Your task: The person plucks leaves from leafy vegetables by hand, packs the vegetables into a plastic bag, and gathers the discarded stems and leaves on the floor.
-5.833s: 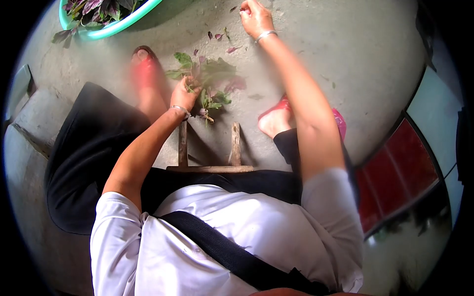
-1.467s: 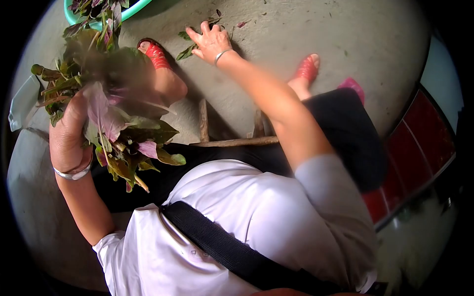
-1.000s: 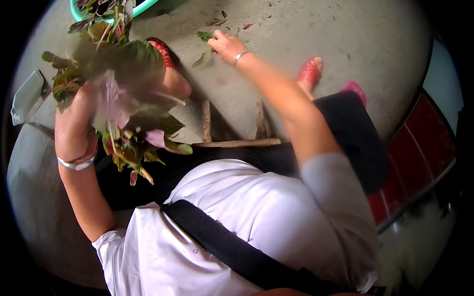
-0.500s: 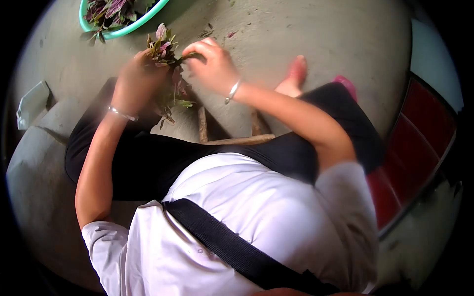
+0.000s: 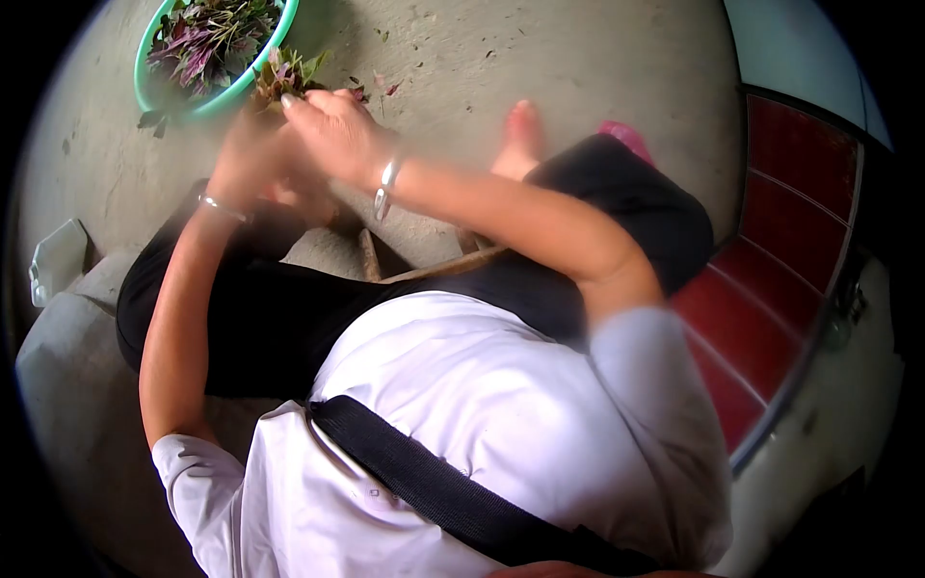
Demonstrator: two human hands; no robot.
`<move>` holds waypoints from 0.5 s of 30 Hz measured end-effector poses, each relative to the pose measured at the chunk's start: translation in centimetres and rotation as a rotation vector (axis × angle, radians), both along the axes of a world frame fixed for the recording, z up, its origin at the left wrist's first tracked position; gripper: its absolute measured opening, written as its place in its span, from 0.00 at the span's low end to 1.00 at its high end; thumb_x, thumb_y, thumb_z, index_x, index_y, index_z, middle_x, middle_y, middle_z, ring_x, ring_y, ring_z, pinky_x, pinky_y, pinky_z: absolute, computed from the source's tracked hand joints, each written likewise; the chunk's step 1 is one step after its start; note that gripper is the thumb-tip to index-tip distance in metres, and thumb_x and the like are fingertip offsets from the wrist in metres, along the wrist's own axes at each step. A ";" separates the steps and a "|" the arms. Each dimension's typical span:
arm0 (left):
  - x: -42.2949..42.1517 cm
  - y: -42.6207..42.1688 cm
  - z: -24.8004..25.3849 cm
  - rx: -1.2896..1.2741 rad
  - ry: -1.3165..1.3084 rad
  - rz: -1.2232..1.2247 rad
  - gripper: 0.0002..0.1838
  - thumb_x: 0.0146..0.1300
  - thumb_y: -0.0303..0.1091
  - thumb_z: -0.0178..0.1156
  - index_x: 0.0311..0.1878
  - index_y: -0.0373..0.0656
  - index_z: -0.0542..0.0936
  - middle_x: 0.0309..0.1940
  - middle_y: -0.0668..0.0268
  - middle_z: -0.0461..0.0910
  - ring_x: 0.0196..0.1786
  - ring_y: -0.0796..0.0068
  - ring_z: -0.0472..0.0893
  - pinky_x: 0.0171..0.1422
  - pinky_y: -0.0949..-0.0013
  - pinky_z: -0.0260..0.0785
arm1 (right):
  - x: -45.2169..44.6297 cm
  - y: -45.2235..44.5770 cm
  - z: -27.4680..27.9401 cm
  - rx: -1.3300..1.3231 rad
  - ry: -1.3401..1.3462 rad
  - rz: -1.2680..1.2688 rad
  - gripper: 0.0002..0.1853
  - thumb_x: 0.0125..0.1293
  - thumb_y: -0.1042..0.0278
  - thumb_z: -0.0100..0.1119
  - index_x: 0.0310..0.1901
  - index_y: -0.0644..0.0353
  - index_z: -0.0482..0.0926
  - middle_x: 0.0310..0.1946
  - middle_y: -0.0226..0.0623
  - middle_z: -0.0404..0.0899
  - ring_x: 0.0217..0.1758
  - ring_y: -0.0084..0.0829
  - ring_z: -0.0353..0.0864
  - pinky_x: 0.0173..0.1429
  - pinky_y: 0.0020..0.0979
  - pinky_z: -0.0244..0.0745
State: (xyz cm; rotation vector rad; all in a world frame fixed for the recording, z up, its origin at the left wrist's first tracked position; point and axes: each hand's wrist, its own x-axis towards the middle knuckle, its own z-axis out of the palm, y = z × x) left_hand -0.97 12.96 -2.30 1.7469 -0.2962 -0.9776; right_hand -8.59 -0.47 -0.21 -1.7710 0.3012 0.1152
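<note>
A bunch of purple-and-green leafy greens (image 5: pixel 287 72) sticks out beyond my hands, close to the near right rim of the green basin (image 5: pixel 220 100). My left hand (image 5: pixel 252 154) is closed around the lower part of the bunch; motion blurs its fingers. From the right, my right hand (image 5: pixel 339 135) lies against it, fingers bent over the stems with the thumb side toward the leaves. Where the two hands overlap, the stems are hidden. More leafy greens (image 5: pixel 207 48) are heaped in the basin.
Leaf scraps (image 5: pixel 392 89) lie on the concrete floor. A low wooden stool (image 5: pixel 443 266) shows between my legs. Red tiles (image 5: pixel 800 202) edge the right side, and a pale plastic container (image 5: pixel 60 258) stands at the left. My bare foot (image 5: pixel 521 135) rests ahead.
My hands were apart, the right one pulling at a stem; now they are together on the bunch. The bunch is nearer the basin, and the view has shifted, showing more of the basin.
</note>
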 end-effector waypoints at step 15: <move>2.0 0.7 2.7 -0.287 0.262 0.253 0.09 0.59 0.27 0.54 0.43 0.37 0.74 0.36 0.64 0.76 0.38 0.77 0.76 0.44 0.77 0.71 | 4.8 -5.9 4.3 0.613 0.351 0.305 0.17 0.62 0.62 0.53 0.46 0.67 0.71 0.41 0.41 0.74 0.39 0.29 0.77 0.41 0.28 0.77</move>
